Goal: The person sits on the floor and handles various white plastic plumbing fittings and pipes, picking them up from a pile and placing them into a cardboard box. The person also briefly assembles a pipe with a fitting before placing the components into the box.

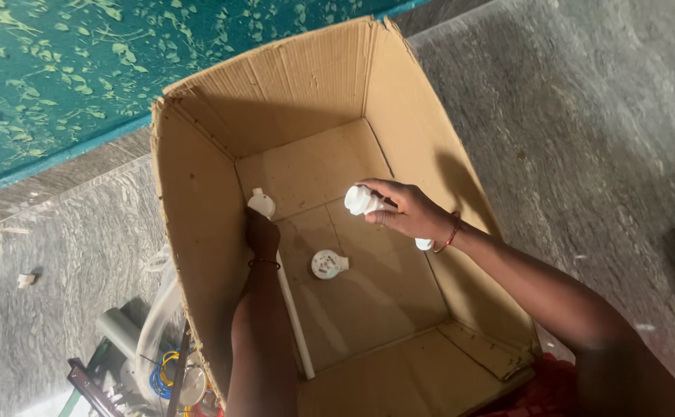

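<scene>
Both hands are down inside an open cardboard box (198, 201) that stands on a grey stone floor (584, 116). The left hand (262, 234) is curled closed around a white plastic fitting (261, 203) close against the box's left wall, the rounded top of the fitting showing just above the fingers. The right hand (407, 210) is closed around another white fitting (362, 200), held tilted above the box bottom; its rounded end pokes out to the left of the fingers and a small white end shows below the heel of the hand. A thin red band circles the right wrist and a dark one the left. Between the 2 hands, lying alone on the box bottom, is a round white socket-like part (328, 264), touching neither hand. A long white strip (295, 316) runs along the bottom beside the left forearm. Outside the box, at the lower left, lies a heap of clutter with coiled blue and yellow wire (166, 371) and clear plastic wrap. A teal patterned surface (59, 69) borders the floor at the upper left.
</scene>
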